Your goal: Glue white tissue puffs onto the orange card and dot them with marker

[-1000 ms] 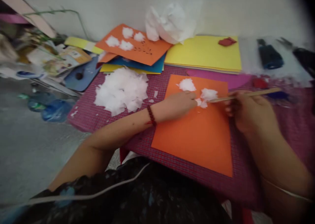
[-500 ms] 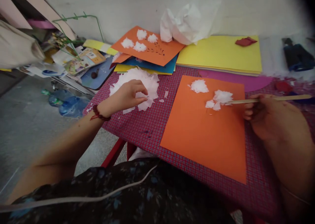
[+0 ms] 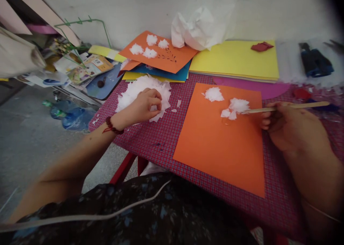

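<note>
Over a pile of torn white paper scraps (image 3: 131, 94) is my left hand (image 3: 147, 105), its fingers curled in and thumb close to the forefinger. Whatever may be pinched there is too small to make out. My right hand (image 3: 282, 121) grips a flat wooden stick (image 3: 301, 105) like a pen. The stick's tip touches the right edge of a white paper cluster (image 3: 238, 105) on an orange sheet (image 3: 217, 148). Small loose-edged scraps (image 3: 228, 113) lie at that cluster's lower left. A second white cluster (image 3: 214, 94) sits near the sheet's top left corner.
Behind are another orange sheet (image 3: 182, 56) bearing white clusters, a yellow paper stack (image 3: 233, 60), crumpled white paper (image 3: 193, 28) and a purple sheet (image 3: 249, 88). Black clips or tools (image 3: 315, 60) lie at right. Blue plastic bottles (image 3: 77, 117) rest on the floor at left.
My left hand's fingers have curled in and the thumb has come nearer the forefinger over the scraps. The whole view has shifted slightly; the stick stays at the same cluster.
</note>
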{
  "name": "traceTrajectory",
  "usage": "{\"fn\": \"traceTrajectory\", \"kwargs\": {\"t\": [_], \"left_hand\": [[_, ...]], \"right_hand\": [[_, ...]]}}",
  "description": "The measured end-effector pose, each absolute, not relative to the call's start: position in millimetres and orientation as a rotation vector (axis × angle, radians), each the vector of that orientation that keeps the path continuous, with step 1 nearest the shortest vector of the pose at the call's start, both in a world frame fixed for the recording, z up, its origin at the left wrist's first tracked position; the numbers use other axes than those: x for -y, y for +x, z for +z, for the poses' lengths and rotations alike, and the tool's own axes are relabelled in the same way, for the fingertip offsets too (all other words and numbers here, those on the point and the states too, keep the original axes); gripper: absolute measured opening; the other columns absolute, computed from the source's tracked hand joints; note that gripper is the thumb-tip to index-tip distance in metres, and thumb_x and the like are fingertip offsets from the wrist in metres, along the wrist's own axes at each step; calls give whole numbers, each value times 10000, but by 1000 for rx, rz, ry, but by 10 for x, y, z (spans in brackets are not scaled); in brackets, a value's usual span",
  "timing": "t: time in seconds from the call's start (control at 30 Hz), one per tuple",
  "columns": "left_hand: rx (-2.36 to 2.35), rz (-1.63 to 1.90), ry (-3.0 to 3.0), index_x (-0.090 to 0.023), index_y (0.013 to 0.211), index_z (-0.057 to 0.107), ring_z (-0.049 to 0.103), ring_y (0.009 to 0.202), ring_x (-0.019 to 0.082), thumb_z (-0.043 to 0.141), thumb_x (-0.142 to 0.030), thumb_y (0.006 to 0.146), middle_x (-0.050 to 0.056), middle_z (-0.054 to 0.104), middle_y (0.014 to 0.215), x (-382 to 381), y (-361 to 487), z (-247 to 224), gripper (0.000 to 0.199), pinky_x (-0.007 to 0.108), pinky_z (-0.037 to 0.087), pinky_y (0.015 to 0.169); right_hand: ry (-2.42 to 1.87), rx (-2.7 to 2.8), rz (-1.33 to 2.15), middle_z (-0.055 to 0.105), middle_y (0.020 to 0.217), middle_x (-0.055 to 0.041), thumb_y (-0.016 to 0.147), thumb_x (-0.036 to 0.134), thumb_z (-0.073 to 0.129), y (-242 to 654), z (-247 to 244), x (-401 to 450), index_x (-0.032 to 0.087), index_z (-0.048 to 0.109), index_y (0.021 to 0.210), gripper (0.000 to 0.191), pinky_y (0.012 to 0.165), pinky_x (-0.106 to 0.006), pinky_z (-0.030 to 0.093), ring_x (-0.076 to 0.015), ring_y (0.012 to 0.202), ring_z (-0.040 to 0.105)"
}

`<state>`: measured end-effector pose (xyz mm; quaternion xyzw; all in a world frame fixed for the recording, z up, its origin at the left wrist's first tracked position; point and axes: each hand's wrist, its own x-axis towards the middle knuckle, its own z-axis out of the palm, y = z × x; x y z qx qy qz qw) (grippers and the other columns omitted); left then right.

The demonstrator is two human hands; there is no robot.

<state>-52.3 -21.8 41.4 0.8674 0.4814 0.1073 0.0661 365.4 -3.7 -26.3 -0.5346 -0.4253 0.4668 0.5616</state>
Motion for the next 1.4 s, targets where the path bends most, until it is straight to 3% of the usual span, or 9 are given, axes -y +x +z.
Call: {"fn": "traceTrajectory", "kwargs": {"t": [0.13, 0.27, 0.37, 0.6, 0.73, 0.87, 1.07, 1.27, 1.4], "left_hand": [[-1389, 332, 2638, -184, 773, 658, 590, 1001, 211, 605, -162, 823, 65, 657, 1015, 186, -482, 483, 76, 376, 440, 964], [-1500, 145, 2637, -205, 909, 710, 569, 1118, 268, 654, -172, 790, 76, 667, 1134, 137, -430, 429, 136, 444, 413, 996], [-1536, 50, 2614, -200, 811, 711, 544, 1175, 295, 664, -171, 784, 75, 670, 1189, 110, -410, 362, 62, 484, 393, 1015], [-1410, 315, 2553, -185, 722, 634, 590, 1123, 234, 636, -200, 798, 73, 667, 1162, 160, -407, 537, 78, 426, 423, 1039], [-1327, 486, 2284, -185, 724, 582, 631, 865, 164, 622, -211, 791, 36, 684, 911, 195, -238, 700, 82, 318, 508, 809], [-1249, 538, 2063, -188, 746, 549, 503, 559, 103, 621, -142, 763, -27, 560, 635, 58, 94, 640, 87, 245, 372, 525], [-1247, 741, 2018, -183, 952, 552, 466, 527, 82, 579, 12, 723, -55, 523, 635, -347, 796, 359, 301, 221, 310, 495], [-1292, 911, 1975, -178, 686, 510, 479, 555, 85, 588, -35, 713, -41, 540, 607, -442, 1142, 72, 165, 223, 341, 519], [-1319, 867, 2073, -179, 655, 547, 493, 588, 99, 601, -64, 739, -29, 556, 622, -360, 1100, -37, 152, 251, 375, 566]], "right_hand": [[-1305, 804, 1130, 533, 630, -80, 676, 314, 674, 3630, -245, 35, 310, 645, 636, 50, 483, -408, 210, -127, 455, 431], [-1286, 800, 1164, 549, 665, -93, 678, 312, 674, 3595, -214, 56, 298, 663, 638, 43, 488, -408, 212, -126, 460, 427], [-1276, 819, 1157, 548, 650, -94, 709, 326, 670, 3610, -233, 51, 306, 655, 643, 70, 491, -412, 218, -127, 455, 428], [-1261, 764, 1196, 568, 655, -70, 771, 213, 618, 3631, -241, 38, 267, 655, 660, 129, 453, -377, 245, -102, 447, 454], [-1220, 751, 1184, 586, 594, -30, 783, 127, 586, 3547, -127, 97, 205, 644, 705, 125, 413, -317, 277, -99, 418, 478], [-1205, 731, 1191, 582, 551, 21, 834, 189, 589, 3462, -42, 150, 194, 618, 762, 78, 391, -258, 318, -94, 396, 483], [-1102, 1023, 1142, 646, 604, 30, 772, 386, 758, 3411, -82, 202, 241, 656, 777, 177, 453, -242, 430, -102, 466, 549], [-1101, 1426, 972, 681, 691, -6, 862, 447, 718, 3334, -61, 304, 266, 693, 805, 191, 567, -313, 507, -150, 590, 632], [-1115, 1646, 793, 686, 761, -20, 928, 392, 638, 3291, -25, 352, 266, 681, 824, 169, 645, -343, 536, -177, 692, 668]]}}
